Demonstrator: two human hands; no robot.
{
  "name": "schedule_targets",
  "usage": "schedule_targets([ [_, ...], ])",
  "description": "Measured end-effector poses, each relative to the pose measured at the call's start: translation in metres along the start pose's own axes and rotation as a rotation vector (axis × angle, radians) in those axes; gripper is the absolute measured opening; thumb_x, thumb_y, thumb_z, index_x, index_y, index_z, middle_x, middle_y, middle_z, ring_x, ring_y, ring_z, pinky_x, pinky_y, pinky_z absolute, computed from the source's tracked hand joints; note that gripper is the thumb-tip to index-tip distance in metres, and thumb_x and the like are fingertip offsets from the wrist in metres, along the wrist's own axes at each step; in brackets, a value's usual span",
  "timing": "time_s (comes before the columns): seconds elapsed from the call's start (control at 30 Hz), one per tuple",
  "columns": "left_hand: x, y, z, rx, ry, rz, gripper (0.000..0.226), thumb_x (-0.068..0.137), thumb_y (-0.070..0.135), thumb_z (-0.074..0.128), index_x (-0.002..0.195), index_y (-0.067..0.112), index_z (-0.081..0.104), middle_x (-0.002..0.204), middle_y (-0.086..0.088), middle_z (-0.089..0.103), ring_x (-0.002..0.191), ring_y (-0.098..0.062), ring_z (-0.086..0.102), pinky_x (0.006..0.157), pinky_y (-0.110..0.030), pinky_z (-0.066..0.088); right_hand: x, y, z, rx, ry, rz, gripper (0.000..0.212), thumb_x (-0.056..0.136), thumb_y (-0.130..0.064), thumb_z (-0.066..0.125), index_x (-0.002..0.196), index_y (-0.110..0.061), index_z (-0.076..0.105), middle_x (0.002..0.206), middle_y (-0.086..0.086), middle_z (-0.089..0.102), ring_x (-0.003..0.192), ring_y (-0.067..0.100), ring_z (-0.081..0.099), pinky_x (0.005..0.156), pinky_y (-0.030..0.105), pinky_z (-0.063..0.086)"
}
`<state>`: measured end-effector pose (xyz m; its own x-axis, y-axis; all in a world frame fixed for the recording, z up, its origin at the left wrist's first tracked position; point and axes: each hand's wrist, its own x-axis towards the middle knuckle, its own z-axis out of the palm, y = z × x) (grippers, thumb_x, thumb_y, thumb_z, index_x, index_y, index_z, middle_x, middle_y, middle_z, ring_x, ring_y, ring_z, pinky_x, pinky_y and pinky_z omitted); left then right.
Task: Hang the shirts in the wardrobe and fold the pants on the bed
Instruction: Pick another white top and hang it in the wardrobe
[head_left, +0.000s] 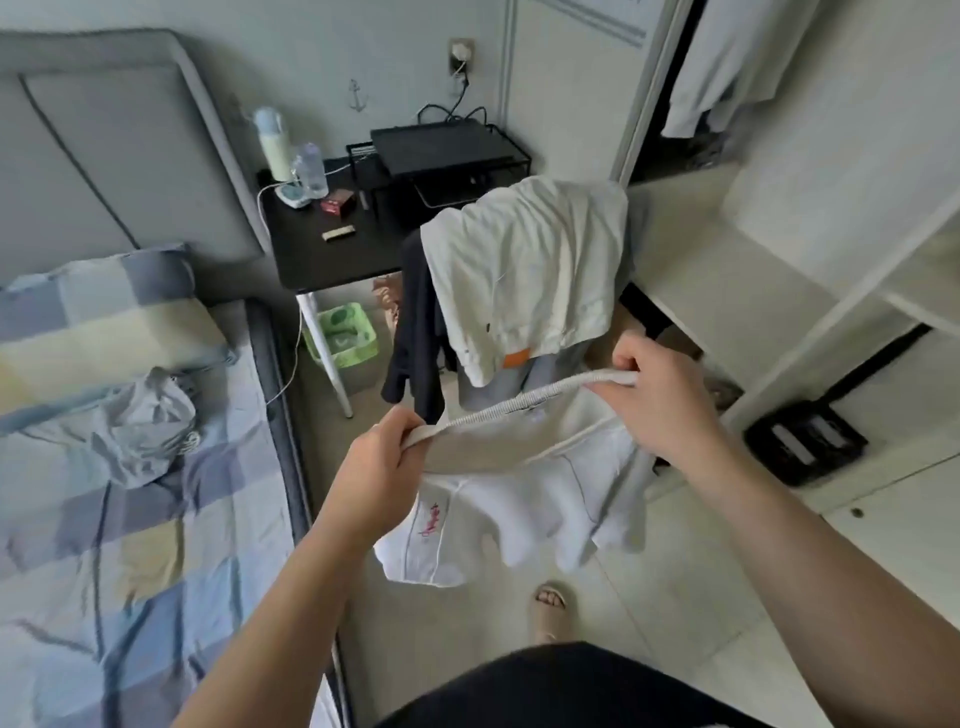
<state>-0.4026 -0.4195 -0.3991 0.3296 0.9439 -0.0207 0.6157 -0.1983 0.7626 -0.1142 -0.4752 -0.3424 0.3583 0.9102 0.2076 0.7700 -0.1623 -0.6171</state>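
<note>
White shorts (519, 509) hang mid-frame, my left hand (374, 467) and right hand (665, 410) pinching the waistband (519, 402) taut; I should lay them flat on the bed (156, 571) at left.

Both my forearms are bare and extend forward from the lower edge of view. My left hand (382, 457) is raised at mid-frame, fingers curled, thumb on top, pinching one end of a ribbed waistband (519, 408). My right hand (660, 402) sits higher and farther out, knuckles up, fingers curled round the other end. The hands are well apart.
</note>
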Motion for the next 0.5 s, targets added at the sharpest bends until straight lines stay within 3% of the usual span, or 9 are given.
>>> schedule_targets([
  [0.2, 0.131, 0.111, 0.065, -0.011, -0.035, 0.227, 0.013, 0.102, 0.025, 0.055, 0.091, 0.021, 0.062, 0.078, 0.008, 0.064, 0.075, -0.006, 0.058, 0.058, -0.019, 0.042, 0.099, 0.076, -0.081, 0.095, 0.191, 0.046, 0.037, 0.085, -0.023, 0.076, 0.072, -0.026, 0.042, 0.062, -0.011, 0.05, 0.054, 0.01, 0.04, 0.055, 0.036, 0.039],
  [0.3, 0.199, 0.175, 0.088, -0.003, -0.099, 0.374, 0.012, 0.101, 0.022, 0.055, 0.092, 0.021, 0.063, 0.084, 0.009, 0.063, 0.081, -0.006, 0.057, 0.067, -0.022, 0.043, 0.15, 0.106, -0.131, 0.095, 0.286, 0.041, 0.033, 0.085, -0.019, 0.075, 0.075, -0.027, 0.045, 0.067, -0.017, 0.054, 0.056, 0.009, 0.044, 0.056, 0.034, 0.041],
  [0.4, 0.255, 0.238, 0.104, 0.014, -0.135, 0.52, 0.024, 0.1, 0.023, 0.057, 0.076, 0.021, 0.056, 0.07, 0.009, 0.055, 0.071, -0.004, 0.053, 0.062, -0.021, 0.035, 0.195, 0.125, -0.179, 0.08, 0.361, 0.042, 0.026, 0.085, -0.013, 0.073, 0.076, -0.026, 0.051, 0.069, -0.02, 0.058, 0.059, 0.008, 0.049, 0.059, 0.029, 0.043],
  [0.5, 0.306, 0.295, 0.114, 0.006, -0.195, 0.582, 0.037, 0.102, 0.033, 0.054, 0.07, 0.018, 0.044, 0.062, 0.007, 0.047, 0.063, -0.013, 0.048, 0.061, -0.033, 0.035, 0.241, 0.132, -0.225, 0.049, 0.403, 0.061, 0.02, 0.085, -0.011, 0.067, 0.078, -0.025, 0.055, 0.069, -0.018, 0.059, 0.059, 0.01, 0.052, 0.059, 0.03, 0.044],
])
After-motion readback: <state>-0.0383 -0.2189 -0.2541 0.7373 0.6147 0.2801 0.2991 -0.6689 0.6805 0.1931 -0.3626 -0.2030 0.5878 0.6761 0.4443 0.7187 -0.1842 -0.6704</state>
